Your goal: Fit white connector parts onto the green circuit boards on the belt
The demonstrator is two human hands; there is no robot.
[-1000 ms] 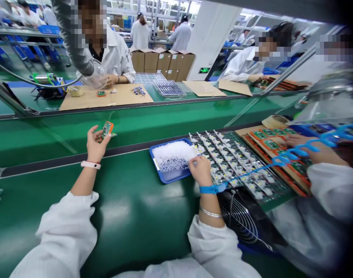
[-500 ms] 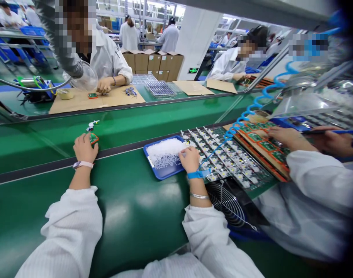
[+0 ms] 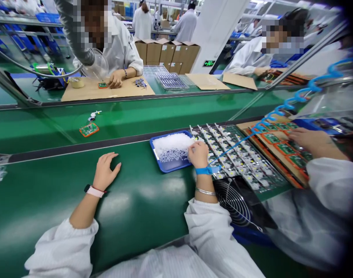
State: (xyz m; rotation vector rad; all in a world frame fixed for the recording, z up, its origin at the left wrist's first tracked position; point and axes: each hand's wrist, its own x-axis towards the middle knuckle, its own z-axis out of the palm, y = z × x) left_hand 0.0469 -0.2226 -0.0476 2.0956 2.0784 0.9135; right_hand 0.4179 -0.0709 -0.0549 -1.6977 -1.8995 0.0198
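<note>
My left hand (image 3: 105, 173) is open above the green bench, thumb apart from the fingers and nothing in it. Beyond it, a green circuit board (image 3: 89, 129) in an orange frame lies on the conveyor belt, beside a small white part with a yellow tip (image 3: 93, 116). My right hand (image 3: 198, 154) is at the right edge of a blue tray (image 3: 178, 167), fingers bent together; what they hold, if anything, is hidden. Small white translucent pieces (image 3: 172, 143) are heaped in that tray. Rows of white parts with yellow spots (image 3: 237, 154) stand just right of the hand.
A black fan (image 3: 233, 202) with a wire guard sits by my right forearm. A co-worker's hand (image 3: 308, 141) is over orange-framed boards (image 3: 292, 152) at right. A coiled blue hose (image 3: 283, 106) hangs there. Across the belt, another person's hand (image 3: 116, 79) works on cardboard.
My left hand has let go of the orange-framed circuit board and drawn back from the belt to the bench, opening. My right hand stays at the tray. The view has shifted slightly.
</note>
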